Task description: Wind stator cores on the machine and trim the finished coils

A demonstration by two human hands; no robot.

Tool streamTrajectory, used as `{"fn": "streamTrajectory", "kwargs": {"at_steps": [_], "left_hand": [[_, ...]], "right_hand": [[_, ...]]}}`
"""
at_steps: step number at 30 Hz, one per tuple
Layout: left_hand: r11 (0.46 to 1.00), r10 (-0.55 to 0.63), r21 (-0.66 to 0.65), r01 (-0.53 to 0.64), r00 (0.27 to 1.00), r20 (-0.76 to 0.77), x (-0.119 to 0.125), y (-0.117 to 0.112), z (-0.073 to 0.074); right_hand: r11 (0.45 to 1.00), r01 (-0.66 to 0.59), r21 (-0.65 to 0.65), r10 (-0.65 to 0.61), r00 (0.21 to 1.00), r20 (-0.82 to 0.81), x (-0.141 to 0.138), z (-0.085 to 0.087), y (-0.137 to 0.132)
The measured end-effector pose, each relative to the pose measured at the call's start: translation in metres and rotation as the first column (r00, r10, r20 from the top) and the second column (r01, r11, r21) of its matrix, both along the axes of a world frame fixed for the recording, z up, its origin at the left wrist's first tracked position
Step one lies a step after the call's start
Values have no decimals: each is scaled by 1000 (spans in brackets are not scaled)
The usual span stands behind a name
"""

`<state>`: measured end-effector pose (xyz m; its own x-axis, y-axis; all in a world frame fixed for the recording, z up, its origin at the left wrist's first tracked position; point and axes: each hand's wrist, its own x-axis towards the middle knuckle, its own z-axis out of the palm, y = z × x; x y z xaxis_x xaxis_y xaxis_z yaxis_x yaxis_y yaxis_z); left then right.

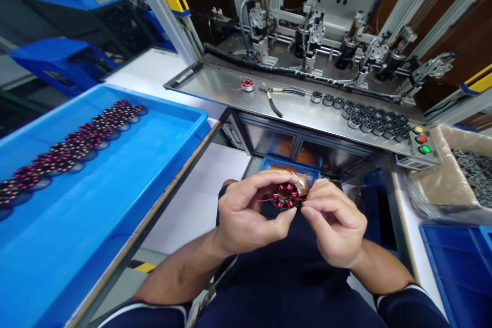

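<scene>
Pinching a wound stator [286, 196], left hand [246, 212] and right hand [334, 225] are both gripping it, wound rows [77, 143] lying left of it, bare cores [369, 115] beyond.

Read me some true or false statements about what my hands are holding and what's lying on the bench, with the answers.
1. The left hand and right hand together hold one red-wound stator. True.
2. The blue tray holds rows of wound coils. True.
3. A pair of pliers lies in that tray. False: the pliers lie on the metal shelf.
4. All three buttons are green. False: the buttons are yellow, red and green.
</scene>
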<state>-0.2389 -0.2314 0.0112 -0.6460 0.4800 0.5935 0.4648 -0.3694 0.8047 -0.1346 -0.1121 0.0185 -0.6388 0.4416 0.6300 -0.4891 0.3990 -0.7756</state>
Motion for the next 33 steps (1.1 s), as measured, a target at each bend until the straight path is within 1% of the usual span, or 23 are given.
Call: {"fn": "streamTrajectory", "kwargs": {"at_steps": [2,4,6,8,12,15,18,22,25,28,30,31,33], "left_hand": [[1000,31,1,-31,999,-25,1,0,-2],[1000,20,4,-20,1000,-12,1,0,-1],[1000,-28,10,28,999,30,0,1,3],[995,-103,19,101,990,98,-1,2,10],[969,-243,16,246,942,231,-5,3,18],[957,-275,-9,289,922,273,-6,3,18],[945,-307,-11,327,895,323,-6,4,16],[908,-389,2,420,838,382,-5,4,14],[871,-458,43,489,778,430,-7,4,13],[860,-479,79,504,745,464,-8,5,12],[871,-468,97,481,755,459,-6,7,13],[884,-451,105,455,774,444,-5,7,13],[918,-393,120,377,835,384,-1,8,15]], "right_hand": [[999,14,38,-12,998,-55,-1,-1,-3],[997,16,75,-9,996,-87,-3,-1,-3],[995,-18,96,27,996,-86,-4,-1,1],[992,-67,106,74,995,-65,-4,-1,8],[980,-124,153,131,991,-31,-5,1,29],[947,-192,257,206,978,-27,-10,8,40],[904,-254,344,275,961,-14,-15,17,46],[870,-270,412,306,952,-23,-18,23,47],[866,-209,455,273,959,-81,-17,22,44],[873,-50,485,152,973,-173,-13,19,38],[863,74,499,48,973,-227,-9,18,34],[854,127,505,1,970,-245,-7,17,31],[837,203,508,-72,961,-265,-4,15,25]]}}
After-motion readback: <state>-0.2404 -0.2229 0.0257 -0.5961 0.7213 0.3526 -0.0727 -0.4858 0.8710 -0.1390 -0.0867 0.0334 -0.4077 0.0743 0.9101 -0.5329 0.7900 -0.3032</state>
